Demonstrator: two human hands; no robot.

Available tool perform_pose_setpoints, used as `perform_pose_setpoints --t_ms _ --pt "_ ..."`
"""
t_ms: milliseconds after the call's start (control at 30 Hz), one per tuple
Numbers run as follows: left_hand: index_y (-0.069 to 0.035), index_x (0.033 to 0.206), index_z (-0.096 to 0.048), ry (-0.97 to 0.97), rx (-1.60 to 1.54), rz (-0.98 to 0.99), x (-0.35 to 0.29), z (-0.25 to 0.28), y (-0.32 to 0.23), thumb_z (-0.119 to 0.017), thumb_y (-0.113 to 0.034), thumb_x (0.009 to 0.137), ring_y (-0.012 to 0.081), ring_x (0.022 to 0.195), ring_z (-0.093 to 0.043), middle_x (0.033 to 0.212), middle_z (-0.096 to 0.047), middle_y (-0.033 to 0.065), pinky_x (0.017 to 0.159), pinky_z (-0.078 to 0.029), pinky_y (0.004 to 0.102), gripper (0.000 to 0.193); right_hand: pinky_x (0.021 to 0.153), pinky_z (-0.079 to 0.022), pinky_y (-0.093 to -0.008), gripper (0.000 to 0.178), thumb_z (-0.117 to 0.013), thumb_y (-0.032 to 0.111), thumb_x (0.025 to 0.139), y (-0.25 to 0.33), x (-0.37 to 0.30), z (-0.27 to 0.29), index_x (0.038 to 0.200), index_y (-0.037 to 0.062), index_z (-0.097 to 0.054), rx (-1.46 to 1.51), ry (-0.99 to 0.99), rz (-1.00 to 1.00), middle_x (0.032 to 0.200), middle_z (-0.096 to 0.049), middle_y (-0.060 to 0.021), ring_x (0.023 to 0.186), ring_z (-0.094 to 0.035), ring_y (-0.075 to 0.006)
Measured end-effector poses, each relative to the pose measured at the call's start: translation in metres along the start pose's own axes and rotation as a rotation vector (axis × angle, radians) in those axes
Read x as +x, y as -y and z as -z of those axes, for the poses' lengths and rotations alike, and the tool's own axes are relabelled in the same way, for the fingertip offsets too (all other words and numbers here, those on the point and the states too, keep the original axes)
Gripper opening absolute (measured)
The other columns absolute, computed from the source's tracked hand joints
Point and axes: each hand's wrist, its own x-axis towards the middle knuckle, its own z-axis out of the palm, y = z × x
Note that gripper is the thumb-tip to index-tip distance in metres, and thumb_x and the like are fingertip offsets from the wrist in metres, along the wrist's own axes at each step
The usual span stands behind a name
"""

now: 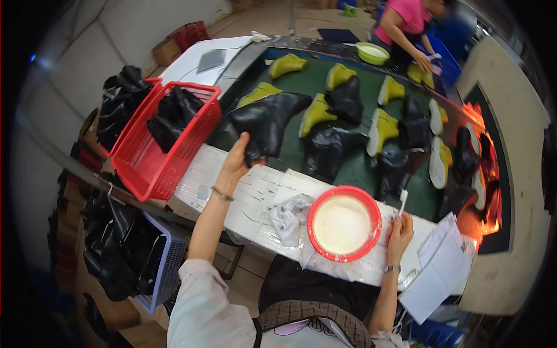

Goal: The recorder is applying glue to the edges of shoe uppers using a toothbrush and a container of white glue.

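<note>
My left hand (pixel 237 159) is closed on the lower end of a black boot upper (pixel 268 123), raised at the near edge of a green belt (pixel 360 165). My right hand (pixel 400 235) grips a slim white brush (pixel 403 200), like a toothbrush, its head pointing up. Between my hands stands a red bowl (pixel 376 223) of creamy white liquid (pixel 341 225). A stained white cloth (pixel 288 221) lies just left of the bowl. Yellow-green soles (pixel 317 116) with pale bottoms and more black uppers (pixel 331 149) rest along the belt.
Red baskets (pixel 188 159) with black uppers stand at left, a blue-grey basket (pixel 165 267) below them. Papers (pixel 435 275) lie at the table's right end. An orange-glowing opening (pixel 493 203) borders the belt's right end. Across the belt, a person in pink (pixel 409 20) handles soles beside a green bowl (pixel 372 53).
</note>
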Motion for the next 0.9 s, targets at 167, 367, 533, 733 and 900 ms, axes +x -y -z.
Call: perform_pose_setpoints --t_ms 167,367,533,733,900 --pt "0.004 0.116 -0.066 -0.498 0.692 0.116 0.069 0.063 -0.005 -0.068 -0.052 0.094 0.0231 0.081 -0.074 0.097 -0.074 0.0131 0.065 -0.058 0.0351 0.06 0.04 -0.029 -0.0192 0.018 -0.057 0.013 0.104 -0.007 -0.003 -0.008 0.119 0.0022 -0.059 0.045 0.017 -0.025 0.076 -0.057 0.0023 0.049 -0.041 -0.0013" --pt "-0.005 0.107 -0.074 -0.533 1.534 -0.787 0.061 0.028 -0.087 -0.065 -0.006 0.085 0.0343 0.088 -0.069 0.093 -0.073 0.0141 0.08 -0.054 0.0443 0.023 0.038 -0.027 -0.019 0.016 -0.055 0.014 0.106 0.002 -0.006 -0.016 0.116 0.0024 -0.06 -0.052 -0.033 -0.011 0.072 -0.052 0.0035 0.047 -0.038 -0.0008" --pt "-0.013 0.091 -0.075 -0.772 1.999 -0.777 0.028 0.067 -0.21 -0.057 -0.004 0.084 0.0336 0.086 -0.068 0.092 -0.072 0.0117 0.077 -0.054 0.0467 0.021 0.035 -0.025 -0.0198 0.014 -0.055 0.014 0.105 0.004 -0.004 -0.01 0.114 0.0032 -0.06 -0.04 -0.04 -0.007 0.073 -0.054 0.0021 0.043 -0.039 -0.0016" --pt "-0.02 0.133 -0.057 -0.692 2.802 0.17 -0.027 0.212 -0.222 -0.065 -0.013 0.086 0.0373 0.151 -0.026 0.16 -0.037 0.0144 0.116 -0.018 0.0709 0.048 0.034 -0.029 -0.02 0.015 -0.057 0.013 0.104 0.002 0.002 -0.017 0.114 0.0027 -0.06 -0.004 -0.099 -0.023 0.075 -0.056 0.0014 0.044 -0.042 -0.0023" --pt "-0.017 0.135 -0.057 -0.67 2.927 0.353 -0.024 0.224 -0.247 -0.073 -0.019 0.085 0.0346 0.139 -0.046 0.13 -0.063 0.0143 0.12 -0.013 0.0673 0.053 0.036 -0.033 -0.0202 0.016 -0.058 0.012 0.103 -0.001 0.002 -0.017 0.115 0.0021 -0.061 0.047 -0.099 -0.028 0.075 -0.058 0.001 0.046 -0.045 -0.0032"
